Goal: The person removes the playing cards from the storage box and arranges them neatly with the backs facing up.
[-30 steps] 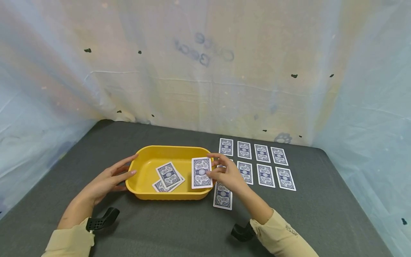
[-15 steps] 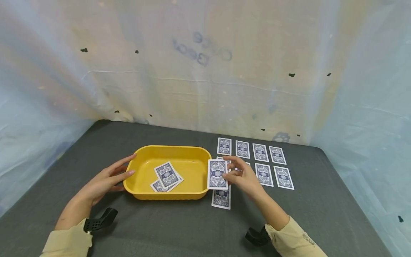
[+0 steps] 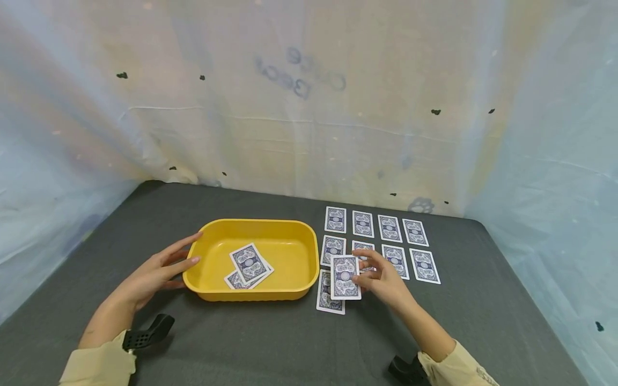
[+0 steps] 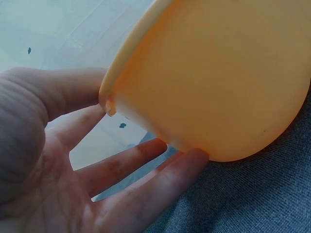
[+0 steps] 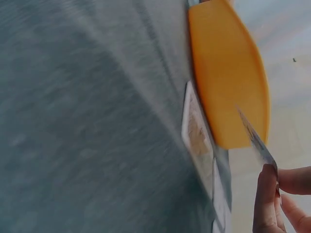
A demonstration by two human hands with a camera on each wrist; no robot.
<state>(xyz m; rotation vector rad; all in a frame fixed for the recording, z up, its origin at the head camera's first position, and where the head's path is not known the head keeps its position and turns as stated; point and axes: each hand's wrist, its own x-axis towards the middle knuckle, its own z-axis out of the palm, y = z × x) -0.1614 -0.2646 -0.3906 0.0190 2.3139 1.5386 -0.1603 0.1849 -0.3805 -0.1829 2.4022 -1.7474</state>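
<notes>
My right hand [image 3: 383,279] pinches a playing card [image 3: 344,276] by its right edge, its patterned blue back facing up. This card hangs above the table and overlaps the view of a front card [image 3: 324,303] lying below it. In the right wrist view the held card [image 5: 257,141] appears nearly edge-on between thumb and fingers. My left hand [image 3: 152,273] rests on the left end of a yellow tray [image 3: 251,295]. In the left wrist view its fairly straight fingers [image 4: 180,179] touch the tray's outer wall [image 4: 218,97]. A few overlapping face-down cards [image 3: 248,264] lie inside the tray.
Right of the tray, face-down cards lie in rows: a back row [image 3: 363,224] and a middle row [image 3: 333,251], partly behind my right hand. The dark grey table [image 3: 232,343] is bounded behind by a pale plastic sheet [image 3: 289,145].
My right hand has carried the pinched card rightward from over the tray's right end to above the laid-out cards, and slightly nearer me. My left hand stays at the tray.
</notes>
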